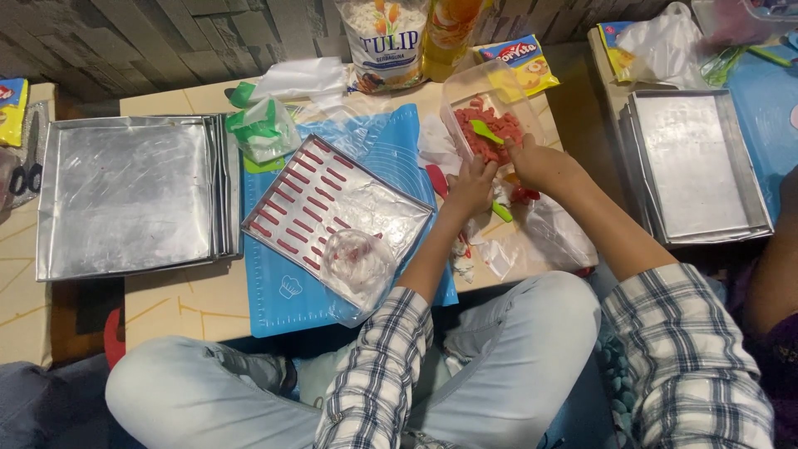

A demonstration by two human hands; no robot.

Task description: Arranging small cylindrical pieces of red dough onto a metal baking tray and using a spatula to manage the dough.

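My left hand (470, 188) is curled around something small next to a red spatula (436, 179); what it grips is hidden. My right hand (539, 165) rests at the near end of a clear plastic tub (460, 100) that is tilted and holds red dough (492, 129) with a green scraper (485, 131) lying on it. Left of my hands a metal baking tray (391, 204) carries several rows of short red dough sticks (301, 198). A crumpled clear plastic bag (359, 264) lies over the tray's near corner.
A blue mat (283, 303) covers the low wooden table. A stack of empty metal trays (125, 195) sits at left, another tray (690, 162) at right. Flour bag (384, 41), yellow packets and plastic wrap stand at the back. Another person's arm (777, 266) is at right.
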